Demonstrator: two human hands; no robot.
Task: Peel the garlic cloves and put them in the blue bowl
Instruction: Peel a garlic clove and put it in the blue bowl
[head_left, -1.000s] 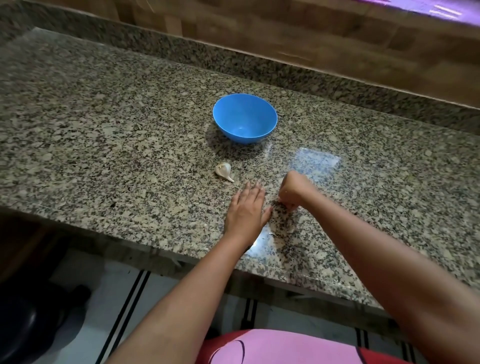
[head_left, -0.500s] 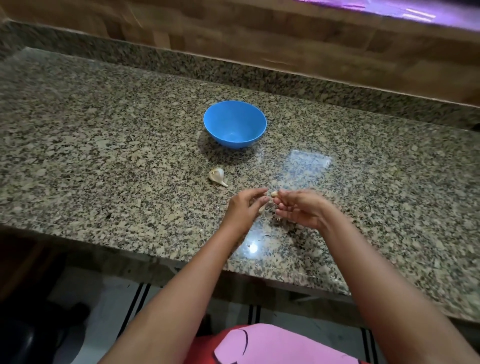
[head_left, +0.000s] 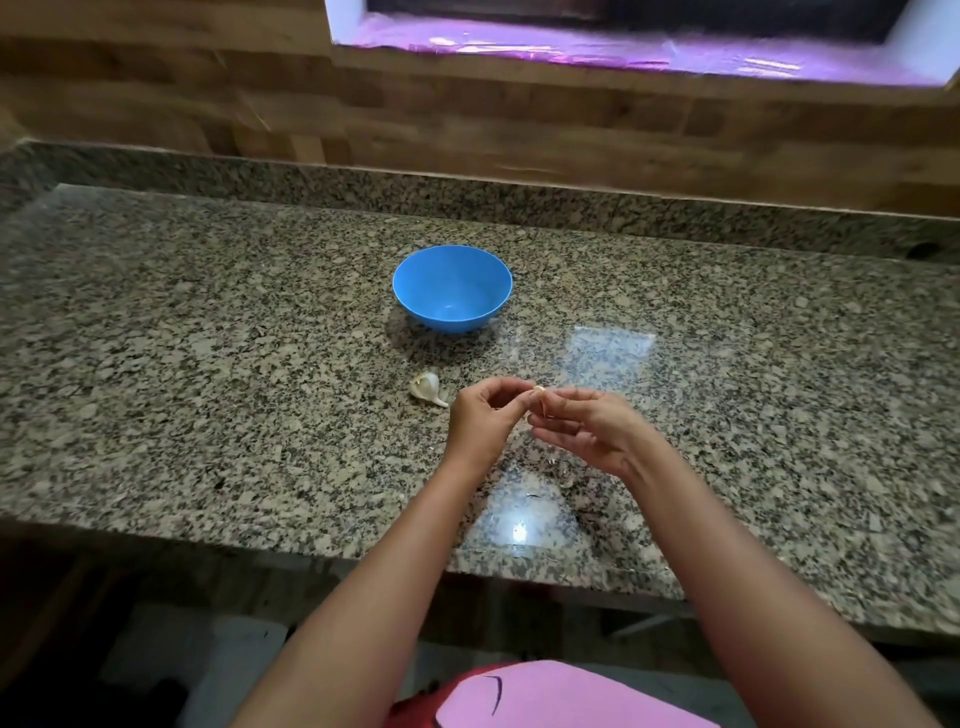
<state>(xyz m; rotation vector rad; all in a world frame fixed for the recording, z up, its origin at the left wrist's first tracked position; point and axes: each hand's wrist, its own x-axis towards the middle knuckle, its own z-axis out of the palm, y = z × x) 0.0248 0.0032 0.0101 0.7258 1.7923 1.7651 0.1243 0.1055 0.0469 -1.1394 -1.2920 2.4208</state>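
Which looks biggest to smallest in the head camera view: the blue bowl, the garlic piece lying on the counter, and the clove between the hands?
1. Blue bowl
2. Garlic piece on the counter
3. Clove pinched between both hands; mostly hidden, so its rank is unsure.

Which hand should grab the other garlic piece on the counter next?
Probably the left hand: the garlic piece lies on the granite counter just beside it, while the right hand sits farther away. Both hands now pinch a small clove.
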